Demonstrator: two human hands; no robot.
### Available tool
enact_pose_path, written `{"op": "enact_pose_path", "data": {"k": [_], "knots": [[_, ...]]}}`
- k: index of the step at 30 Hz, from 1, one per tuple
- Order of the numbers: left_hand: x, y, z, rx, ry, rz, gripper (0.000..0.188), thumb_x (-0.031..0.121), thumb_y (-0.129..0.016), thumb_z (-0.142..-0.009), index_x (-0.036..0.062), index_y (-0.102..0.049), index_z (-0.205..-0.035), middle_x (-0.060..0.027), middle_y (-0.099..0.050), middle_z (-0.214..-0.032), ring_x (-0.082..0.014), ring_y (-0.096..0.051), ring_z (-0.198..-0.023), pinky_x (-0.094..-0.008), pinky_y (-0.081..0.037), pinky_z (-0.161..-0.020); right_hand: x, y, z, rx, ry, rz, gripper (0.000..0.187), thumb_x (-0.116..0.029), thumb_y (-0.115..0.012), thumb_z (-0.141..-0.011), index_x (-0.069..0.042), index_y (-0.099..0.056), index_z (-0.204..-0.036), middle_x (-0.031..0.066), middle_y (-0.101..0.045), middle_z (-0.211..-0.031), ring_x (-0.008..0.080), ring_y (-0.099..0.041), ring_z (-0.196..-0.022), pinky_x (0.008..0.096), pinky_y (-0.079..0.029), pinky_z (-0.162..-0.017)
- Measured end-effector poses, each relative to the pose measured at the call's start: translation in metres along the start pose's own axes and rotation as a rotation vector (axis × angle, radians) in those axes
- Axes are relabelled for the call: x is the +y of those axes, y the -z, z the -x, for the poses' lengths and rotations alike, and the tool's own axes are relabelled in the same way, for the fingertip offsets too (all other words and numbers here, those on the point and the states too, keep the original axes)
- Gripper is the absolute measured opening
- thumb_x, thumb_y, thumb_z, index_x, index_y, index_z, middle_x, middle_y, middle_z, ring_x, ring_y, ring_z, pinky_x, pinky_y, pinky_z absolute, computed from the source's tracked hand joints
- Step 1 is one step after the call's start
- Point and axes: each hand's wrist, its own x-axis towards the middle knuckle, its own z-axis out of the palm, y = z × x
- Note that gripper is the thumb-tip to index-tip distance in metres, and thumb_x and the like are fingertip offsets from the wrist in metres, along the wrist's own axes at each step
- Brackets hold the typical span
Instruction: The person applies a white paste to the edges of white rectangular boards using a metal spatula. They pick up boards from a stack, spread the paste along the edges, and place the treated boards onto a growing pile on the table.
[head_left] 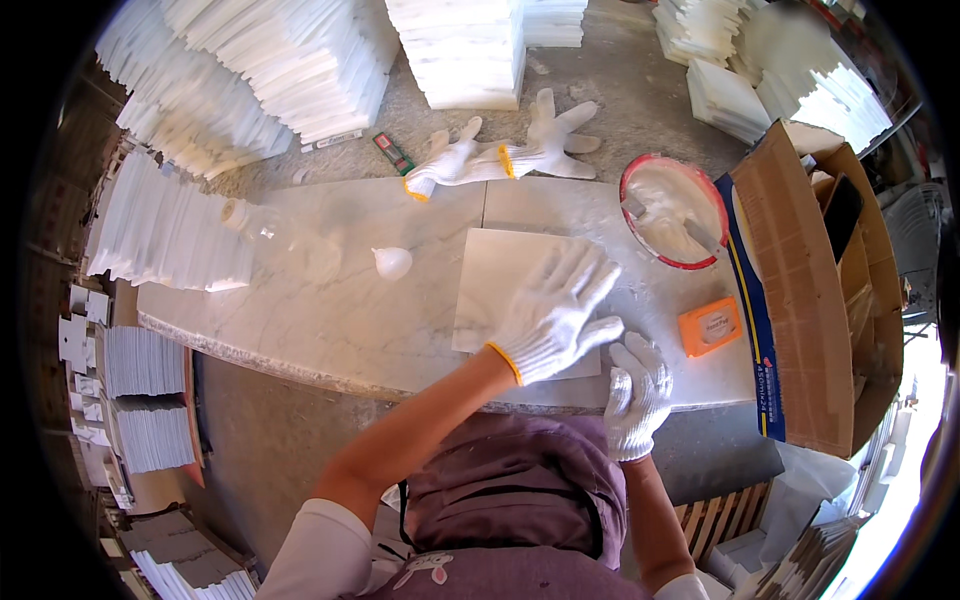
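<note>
My left hand (558, 312), in a white knit glove with a yellow cuff, lies over a square white tile (485, 285) on the marble table. Its fingers are stretched out, pointing to the far right, and its thumb reaches toward my other hand. Beside the tile's near right corner is my right hand (638, 395), in a similar glove, at the table's front edge. Those fingers are loosely extended and nothing shows in them. To the left of the tile sits a small white rounded piece (392, 263). An orange packet (711, 327) lies to the right of my hands.
A red-rimmed bucket (628, 185) holds white paste and flat blades. Spare gloves (500, 160) lie beyond the tabletop, near a green-and-red box (392, 153) and a marker (332, 141). A cardboard box (800, 290) stands right. Tile stacks (455, 55) line the back and left.
</note>
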Motion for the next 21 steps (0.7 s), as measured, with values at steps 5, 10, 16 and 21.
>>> {"op": "enact_pose_path", "data": {"k": [5,10,16,21], "knots": [[-0.06,0.016,0.013,0.092,0.258,-0.338,0.067,0.049,-0.061,-0.093,0.0014,-0.053,-0.14,-0.0243,-0.052,-0.143,-0.0404,-0.042,-0.139,-0.0526,-0.03,-0.116,0.005,-0.002,0.002,-0.015,0.069,0.016,0.024,-0.032,-0.058,-0.098,-0.013,-0.069,-0.111,0.0087,-0.068,-0.116,0.0299,-0.064,-0.106,0.0468,-0.046,-0.102],[-0.064,0.014,0.017,0.065,0.341,-0.429,0.073,0.048,-0.058,-0.095,-0.0016,-0.045,-0.146,-0.0269,-0.044,-0.149,-0.0429,-0.037,-0.142,-0.0514,-0.027,-0.119,0.006,-0.001,-0.001,-0.051,0.118,-0.011,0.025,-0.033,-0.059,-0.098,-0.013,-0.069,-0.111,0.0081,-0.068,-0.114,0.0295,-0.065,-0.105,0.0478,-0.047,-0.1],[0.01,0.036,0.046,-0.259,-0.029,-0.058,0.079,0.055,-0.061,-0.09,0.0016,-0.045,-0.147,-0.0238,-0.039,-0.153,-0.0405,-0.035,-0.145,-0.0554,-0.024,-0.12,0.006,0.001,0.002,-0.05,0.103,-0.032,0.027,-0.034,-0.057,-0.099,-0.014,-0.07,-0.112,0.0063,-0.067,-0.116,0.0283,-0.064,-0.106,0.0443,-0.049,-0.098],[0.056,0.047,0.103,-0.313,-0.125,0.324,0.062,0.038,-0.07,-0.086,0.0065,-0.056,-0.138,-0.0197,-0.052,-0.14,-0.0398,-0.05,-0.131,-0.057,-0.037,-0.11,0.007,0.0,0.007,-0.058,0.118,-0.004,0.028,-0.024,-0.068,-0.089,-0.016,-0.07,-0.116,0.0041,-0.066,-0.119,0.0299,-0.063,-0.107,0.042,-0.051,-0.094]]}}
